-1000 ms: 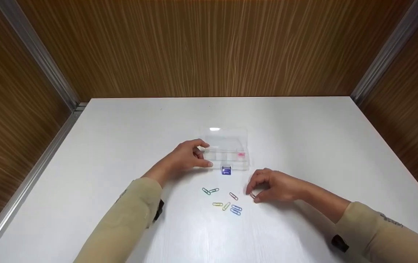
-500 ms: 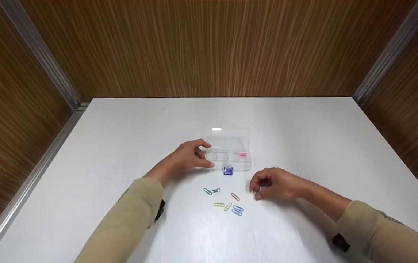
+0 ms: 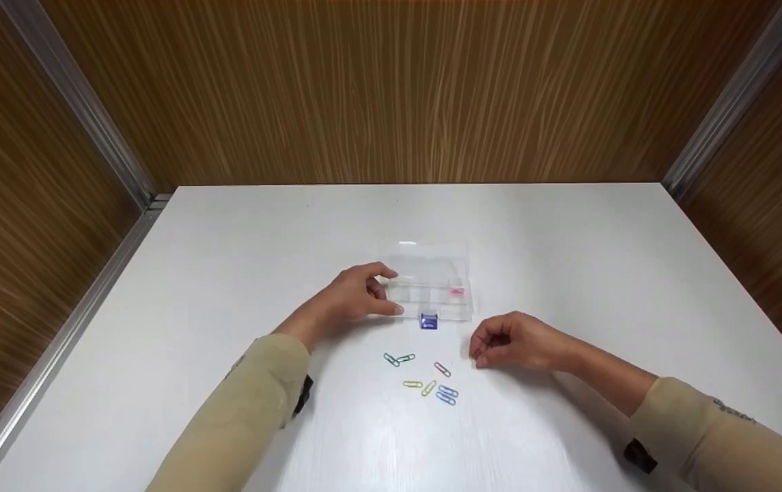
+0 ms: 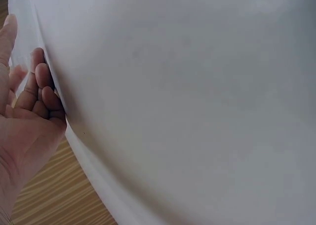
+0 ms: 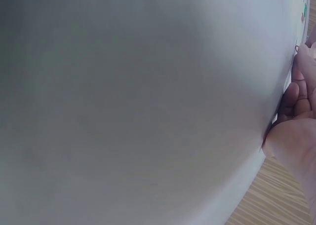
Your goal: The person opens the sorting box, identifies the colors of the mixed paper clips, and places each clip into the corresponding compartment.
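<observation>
A clear plastic compartment box [image 3: 449, 314] stands with its lid raised, a purple-blue latch [image 3: 429, 321] on its front. My left hand [image 3: 356, 294] grips the box's left end, thumb at the front and index finger toward the back. Something pink [image 3: 457, 292] lies in a right compartment. My right hand [image 3: 517, 342] pinches a paper clip low over the table, right of the box's front corner. Fingers mostly hide this clip; a small reddish loop of the paper clip [image 5: 296, 48] shows in the right wrist view.
Before the box lie two green paper clips [image 3: 391, 359], one red paper clip [image 3: 442, 369], two yellow paper clips [image 3: 412, 384] and two blue paper clips [image 3: 445, 398]. The white table [image 3: 261, 232] ends at a wood-grain wall [image 3: 391, 89].
The thumb and fingers of my right hand have closed together on the paper clip, which showed between them on the table earlier. My left hand stays at the box.
</observation>
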Demonstrator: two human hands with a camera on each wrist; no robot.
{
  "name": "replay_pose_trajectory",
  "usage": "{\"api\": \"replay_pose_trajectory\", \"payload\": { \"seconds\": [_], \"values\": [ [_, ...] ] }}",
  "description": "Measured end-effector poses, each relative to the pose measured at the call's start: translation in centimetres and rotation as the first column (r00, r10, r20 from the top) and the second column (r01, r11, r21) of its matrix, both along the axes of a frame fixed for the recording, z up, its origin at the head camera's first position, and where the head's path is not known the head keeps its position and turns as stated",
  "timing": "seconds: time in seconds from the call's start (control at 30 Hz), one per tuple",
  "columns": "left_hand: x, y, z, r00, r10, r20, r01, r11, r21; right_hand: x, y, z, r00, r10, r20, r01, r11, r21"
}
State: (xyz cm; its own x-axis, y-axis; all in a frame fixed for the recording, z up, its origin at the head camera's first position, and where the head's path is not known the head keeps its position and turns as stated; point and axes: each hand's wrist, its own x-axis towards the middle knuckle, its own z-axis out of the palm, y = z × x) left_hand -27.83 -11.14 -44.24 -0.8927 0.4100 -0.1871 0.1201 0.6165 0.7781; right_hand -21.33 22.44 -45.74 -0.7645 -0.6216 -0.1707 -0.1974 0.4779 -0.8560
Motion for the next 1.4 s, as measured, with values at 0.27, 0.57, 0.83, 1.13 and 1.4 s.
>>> {"api": "replay_pose_trajectory", "payload": {
  "seconds": [0.27,0.57,0.83,1.13,1.4],
  "values": [
    [-0.3,0.5,-0.6,0.999,-0.029,-0.014,0.029,0.999,0.017,0.2,0.4,0.0,0.998,-0.055,0.023,0.055,0.999,-0.002],
    [-0.2,0.4,-0.9,0.999,-0.028,-0.02,0.028,1.0,-0.003,-0.8,-0.3,1.0,0.987,-0.159,-0.007,0.158,0.983,-0.088],
    [0.1,0.3,-0.8,0.999,-0.027,-0.019,0.027,1.0,0.0,-2.5,-2.5,2.4,0.935,-0.332,-0.124,0.315,0.939,-0.138],
    [-0.1,0.2,-1.0,0.999,-0.03,-0.032,0.03,0.999,0.011,-4.5,-4.4,1.8,0.878,-0.437,-0.197,0.418,0.899,-0.133],
    [-0.4,0.3,-1.1,1.0,-0.016,-0.018,0.016,1.0,0.008,-5.5,-5.2,1.1,0.856,-0.482,-0.188,0.464,0.876,-0.131]
  ]
}}
